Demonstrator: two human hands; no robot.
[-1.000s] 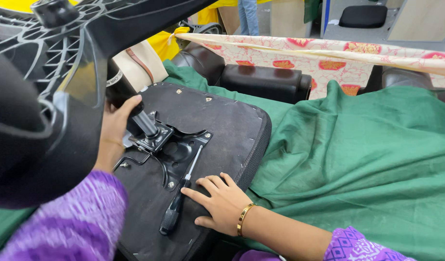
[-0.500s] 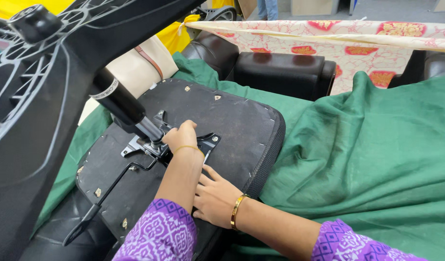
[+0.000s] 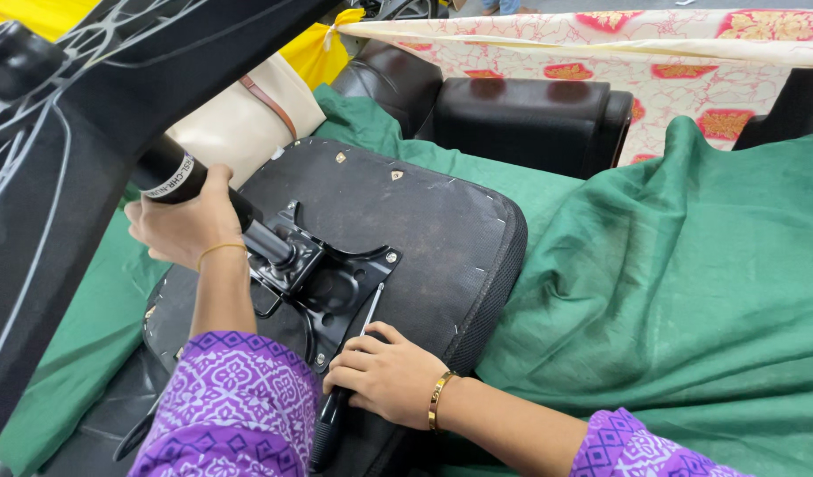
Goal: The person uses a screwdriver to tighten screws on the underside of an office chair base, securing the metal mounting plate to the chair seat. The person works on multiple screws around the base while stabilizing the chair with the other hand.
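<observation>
An upturned black office chair seat point(image 3: 424, 221) lies on green cloth, its black metal mechanism plate point(image 3: 336, 283) bolted on top. A black gas lift cylinder point(image 3: 172, 181) slants up from the plate toward a black star base point(image 3: 62, 132) at the upper left. My left hand point(image 3: 186, 225) is wrapped around the cylinder just above the plate. My right hand point(image 3: 384, 371) rests on the seat with its fingers over the black handle of a screwdriver point(image 3: 331, 420), whose thin shaft points up toward the plate.
Green cloth point(image 3: 672, 283) covers the surface to the right. A dark leather sofa arm point(image 3: 521, 119) and a floral sheet point(image 3: 689, 53) lie behind. A cream bag point(image 3: 239, 115) sits at the upper left, next to yellow fabric point(image 3: 314, 53).
My left hand left the mechanism plate, moved up and left, and took hold of the gas cylinder. My right hand stays on the screwdriver handle. The view shifted closer.
</observation>
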